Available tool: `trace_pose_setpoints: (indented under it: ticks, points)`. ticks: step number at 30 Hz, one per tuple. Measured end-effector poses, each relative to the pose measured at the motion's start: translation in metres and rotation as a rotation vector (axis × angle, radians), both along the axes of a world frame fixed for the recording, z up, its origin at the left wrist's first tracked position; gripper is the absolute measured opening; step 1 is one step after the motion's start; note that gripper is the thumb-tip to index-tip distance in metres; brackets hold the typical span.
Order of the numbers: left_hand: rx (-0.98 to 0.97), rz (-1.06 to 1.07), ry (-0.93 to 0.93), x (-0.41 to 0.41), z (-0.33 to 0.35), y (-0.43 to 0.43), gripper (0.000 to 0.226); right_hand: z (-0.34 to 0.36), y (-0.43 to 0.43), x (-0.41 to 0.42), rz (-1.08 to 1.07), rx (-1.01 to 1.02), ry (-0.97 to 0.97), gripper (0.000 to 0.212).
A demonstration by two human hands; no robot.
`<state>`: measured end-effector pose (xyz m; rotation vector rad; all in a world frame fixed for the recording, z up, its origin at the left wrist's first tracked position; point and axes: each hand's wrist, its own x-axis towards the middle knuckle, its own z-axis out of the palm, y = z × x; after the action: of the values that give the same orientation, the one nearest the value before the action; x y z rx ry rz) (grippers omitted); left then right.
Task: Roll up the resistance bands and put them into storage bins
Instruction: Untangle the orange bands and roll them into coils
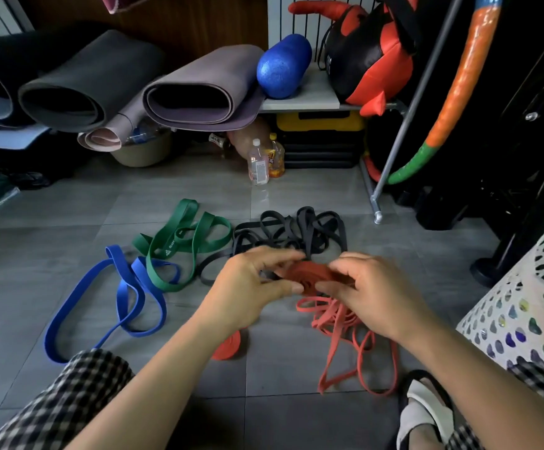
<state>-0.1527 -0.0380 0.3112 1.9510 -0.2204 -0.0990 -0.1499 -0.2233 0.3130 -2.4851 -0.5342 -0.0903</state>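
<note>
Red band (309,276) — left hand (251,287), right hand (374,293) pinch it; black bands (296,235) behind, bin (523,303) right.

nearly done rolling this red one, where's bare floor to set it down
Bare tiles lie left of the blue band, and in the strip between the green band, the black bands and the bottles. Another bare tile sits nearest you, below the small red roll. Crowded: under your right hand, where loose red bands sprawl beside the white basket.
</note>
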Motion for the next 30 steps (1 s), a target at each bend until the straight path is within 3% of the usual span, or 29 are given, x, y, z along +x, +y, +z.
trace_pose_setpoints:
  ticks: [3, 8, 12, 15, 17, 21, 23, 25, 27, 30]
  points:
    - [-0.072, 0.034, 0.017, 0.000, -0.001, 0.001, 0.030, -0.003, 0.003, -0.003, 0.042, 0.040, 0.052, 0.022]
    - [-0.507, 0.136, 0.164, -0.005, 0.005, -0.005, 0.019, 0.004, 0.006, -0.001, -0.041, 0.584, 0.341, 0.033]
    - [-0.784, 0.185, 0.238, -0.009, 0.001, -0.013, 0.019, -0.001, 0.013, -0.003, -0.046, 0.749, 0.354, 0.028]
    - [-0.849, 0.203, 0.322, -0.012, -0.003, -0.018, 0.015, -0.006, 0.014, -0.003, -0.057, 0.730, 0.327, 0.020]
    - [-0.774, 0.178, 0.304, -0.009, -0.006, -0.015, 0.018, -0.005, 0.009, 0.000, -0.060, 0.590, 0.262, 0.008]
    - [0.033, 0.064, -0.057, -0.004, -0.011, -0.005, 0.034, -0.008, 0.004, 0.001, 0.014, -0.071, -0.197, 0.018]
    - [0.075, 0.013, -0.050, -0.006, -0.007, -0.006, 0.029, -0.010, 0.007, -0.003, 0.042, -0.148, -0.213, 0.022]
    - [-0.102, 0.040, 0.033, -0.007, -0.003, -0.006, 0.026, -0.005, 0.008, -0.004, 0.024, 0.042, -0.023, 0.020]
    - [-0.291, 0.087, 0.106, -0.007, -0.001, -0.005, 0.025, -0.001, 0.005, -0.003, -0.016, 0.357, 0.195, 0.025]
    - [-0.469, 0.117, 0.141, -0.009, 0.002, -0.007, 0.019, 0.003, 0.005, -0.004, -0.037, 0.667, 0.351, 0.030]
